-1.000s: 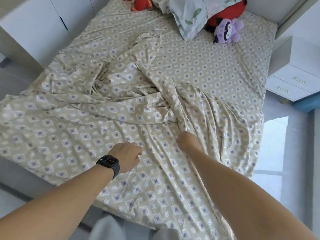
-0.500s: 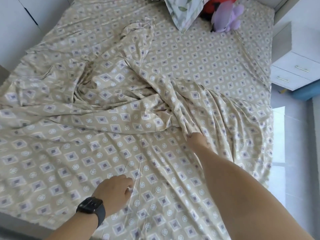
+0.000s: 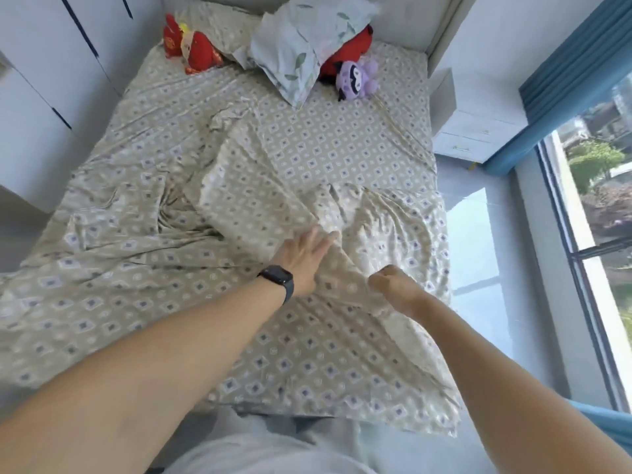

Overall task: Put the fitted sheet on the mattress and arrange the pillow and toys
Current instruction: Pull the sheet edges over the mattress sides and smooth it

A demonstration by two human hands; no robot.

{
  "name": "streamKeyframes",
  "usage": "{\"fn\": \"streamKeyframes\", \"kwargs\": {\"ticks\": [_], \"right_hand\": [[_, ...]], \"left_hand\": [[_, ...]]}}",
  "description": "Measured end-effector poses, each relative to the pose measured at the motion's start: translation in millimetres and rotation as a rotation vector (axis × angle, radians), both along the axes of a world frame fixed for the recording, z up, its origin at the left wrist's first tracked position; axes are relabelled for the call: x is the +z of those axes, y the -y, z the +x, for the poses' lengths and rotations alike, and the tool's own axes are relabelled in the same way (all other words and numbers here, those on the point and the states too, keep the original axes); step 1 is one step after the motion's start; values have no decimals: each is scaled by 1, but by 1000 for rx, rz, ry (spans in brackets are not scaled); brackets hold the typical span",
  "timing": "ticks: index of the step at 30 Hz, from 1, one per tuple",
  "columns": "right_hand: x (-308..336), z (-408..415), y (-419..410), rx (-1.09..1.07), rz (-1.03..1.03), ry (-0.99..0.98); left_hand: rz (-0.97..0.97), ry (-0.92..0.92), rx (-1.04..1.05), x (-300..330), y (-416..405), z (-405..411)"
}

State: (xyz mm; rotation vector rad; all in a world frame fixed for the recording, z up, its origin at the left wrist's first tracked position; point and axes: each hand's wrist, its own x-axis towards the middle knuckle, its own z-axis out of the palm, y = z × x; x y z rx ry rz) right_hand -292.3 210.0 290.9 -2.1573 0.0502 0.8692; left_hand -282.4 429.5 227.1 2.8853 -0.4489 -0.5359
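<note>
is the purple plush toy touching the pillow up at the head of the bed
Touching. In the head view the purple plush toy sits tight against the lower right edge of the pillow, whose edge overlaps its head with no sheet showing between.

Probably a home bedroom: bed [image 3: 342, 159], plush toys [image 3: 355, 78], nightstand [image 3: 475, 135], curtained window [image 3: 595, 186].

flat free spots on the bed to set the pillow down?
Smoothest patch: the sheet between the purple toy and the bunched ridge ahead of the left hand. The near stretch between both forearms is flattish. Crowded: the headboard end with pillow and red toy; rumpled mid-left.
</note>
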Motion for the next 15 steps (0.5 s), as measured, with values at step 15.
{"fn": "streamKeyframes", "kwargs": {"ticks": [15], "right_hand": [[63,-34,33,40,121,133]], "left_hand": [[12,18,-401,52,63,10]]}}
